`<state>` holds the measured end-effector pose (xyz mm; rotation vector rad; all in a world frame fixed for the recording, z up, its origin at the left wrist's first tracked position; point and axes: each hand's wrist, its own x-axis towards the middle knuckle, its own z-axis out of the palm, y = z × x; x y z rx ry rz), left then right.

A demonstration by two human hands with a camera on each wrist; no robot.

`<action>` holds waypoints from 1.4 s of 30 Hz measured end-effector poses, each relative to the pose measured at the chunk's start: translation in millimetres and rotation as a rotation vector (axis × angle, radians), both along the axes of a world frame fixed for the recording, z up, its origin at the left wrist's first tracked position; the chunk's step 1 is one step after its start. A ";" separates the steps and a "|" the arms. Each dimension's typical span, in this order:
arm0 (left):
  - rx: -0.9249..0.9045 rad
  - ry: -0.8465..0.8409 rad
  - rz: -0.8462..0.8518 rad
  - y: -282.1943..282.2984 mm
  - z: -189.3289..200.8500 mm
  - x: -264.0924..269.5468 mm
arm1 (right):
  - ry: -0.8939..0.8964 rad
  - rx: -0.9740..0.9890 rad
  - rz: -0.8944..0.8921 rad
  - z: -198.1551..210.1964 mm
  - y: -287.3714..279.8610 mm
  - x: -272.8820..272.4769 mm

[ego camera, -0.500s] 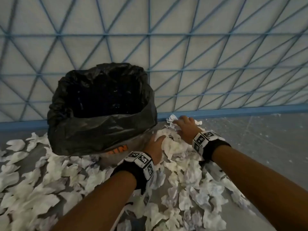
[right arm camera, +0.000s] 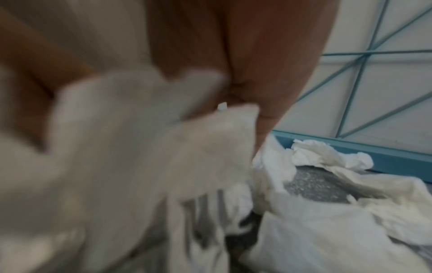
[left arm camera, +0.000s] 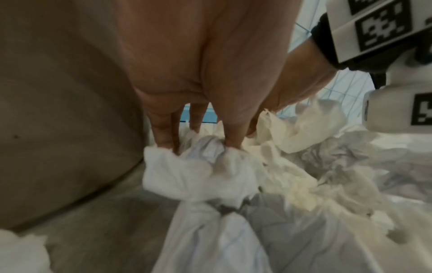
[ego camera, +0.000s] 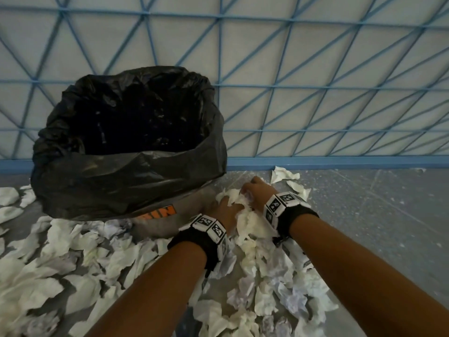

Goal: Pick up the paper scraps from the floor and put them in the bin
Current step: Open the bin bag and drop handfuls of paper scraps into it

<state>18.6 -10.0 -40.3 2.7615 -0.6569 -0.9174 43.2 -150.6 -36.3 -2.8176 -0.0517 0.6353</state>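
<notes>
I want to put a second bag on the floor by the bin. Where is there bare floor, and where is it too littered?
Bare grey floor lies right of the right hand, bordered by the blue skirting rail. Crumpled white paper scraps crowd the floor around both hands and left of the left hand, in front of the black-lined bin.

arms: bare, no sleeves | left wrist band (ego camera: 198, 242): black strap, ring of white blocks with black square-pattern markers | right wrist band (ego camera: 289, 210): same black strap, white marker blocks | hands: bare, no gloves
</notes>
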 end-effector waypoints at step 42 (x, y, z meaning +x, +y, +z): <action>-0.113 -0.487 0.214 156.7 252.5 11.8 | -0.407 0.089 0.291 248.4 154.9 -15.3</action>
